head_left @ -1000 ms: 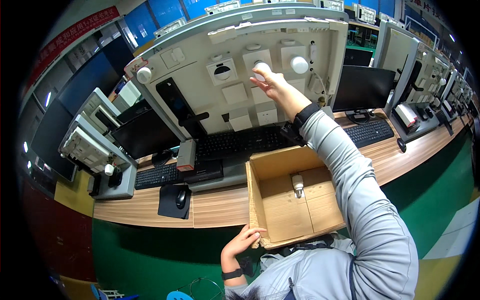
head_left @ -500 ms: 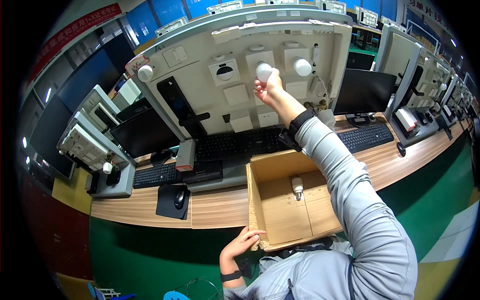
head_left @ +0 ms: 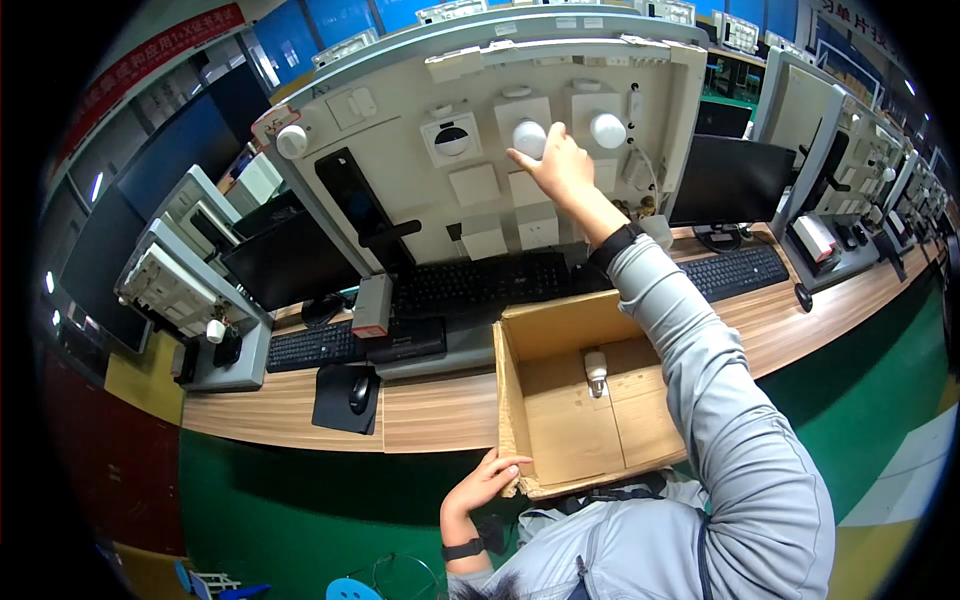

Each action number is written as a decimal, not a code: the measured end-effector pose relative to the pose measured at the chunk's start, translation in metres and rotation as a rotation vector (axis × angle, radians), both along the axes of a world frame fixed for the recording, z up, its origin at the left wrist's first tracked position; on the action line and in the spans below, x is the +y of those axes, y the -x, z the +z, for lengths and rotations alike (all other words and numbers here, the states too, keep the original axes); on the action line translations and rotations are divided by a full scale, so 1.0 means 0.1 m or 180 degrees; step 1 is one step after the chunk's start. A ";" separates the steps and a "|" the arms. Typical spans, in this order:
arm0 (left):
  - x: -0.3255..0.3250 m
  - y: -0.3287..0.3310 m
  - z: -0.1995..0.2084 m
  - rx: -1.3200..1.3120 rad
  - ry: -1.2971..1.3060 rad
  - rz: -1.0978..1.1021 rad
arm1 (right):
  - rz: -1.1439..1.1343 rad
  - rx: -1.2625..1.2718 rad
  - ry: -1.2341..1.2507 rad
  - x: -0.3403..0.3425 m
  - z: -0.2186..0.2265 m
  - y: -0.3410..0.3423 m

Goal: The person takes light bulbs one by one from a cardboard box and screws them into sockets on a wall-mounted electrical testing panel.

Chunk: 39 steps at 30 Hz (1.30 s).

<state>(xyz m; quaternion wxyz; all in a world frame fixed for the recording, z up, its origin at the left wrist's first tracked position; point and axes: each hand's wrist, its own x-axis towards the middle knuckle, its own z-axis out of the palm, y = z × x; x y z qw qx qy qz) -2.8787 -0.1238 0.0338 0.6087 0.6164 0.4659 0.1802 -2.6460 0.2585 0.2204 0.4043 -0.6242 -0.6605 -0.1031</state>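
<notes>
My right hand (head_left: 562, 172) is raised to the upright white panel (head_left: 410, 200). Its thumb and forefinger are spread beside a round white light bulb (head_left: 529, 136) in a square holder, perhaps just touching it. A second round bulb (head_left: 607, 130) sits in the holder to the right. With my left hand (head_left: 484, 484) I grip the near left corner of an open cardboard box (head_left: 508, 420), the fingers over its rim. Inside the box lies one loose white bulb (head_left: 595, 372) with a metal screw base.
A black door lock (head_left: 362, 205) and several white modules are mounted on the panel. Below it are a black keyboard (head_left: 480, 286) and a small grey-and-red box (head_left: 372, 306). A mouse (head_left: 360, 395) lies on a pad at left; a monitor (head_left: 728, 182) stands at right.
The fingers of my right hand have gone from wrapped round the middle bulb to spread apart, and the hand has turned and shifted slightly right. My left hand stays on the box.
</notes>
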 end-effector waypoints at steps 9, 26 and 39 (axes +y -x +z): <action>-0.03 -0.01 -0.02 0.0000 -0.0082 0.0002 | 0.0083 0.0677 0.0733 0.10 0.06 0.03; 0.00 -0.02 0.03 0.0051 0.0023 0.0008 | 0.0589 0.0949 -0.0095 0.04 -0.05 0.06; -0.02 -0.01 0.00 -0.0044 -0.0107 -0.0011 | 0.0022 0.1089 0.1002 0.11 0.15 0.03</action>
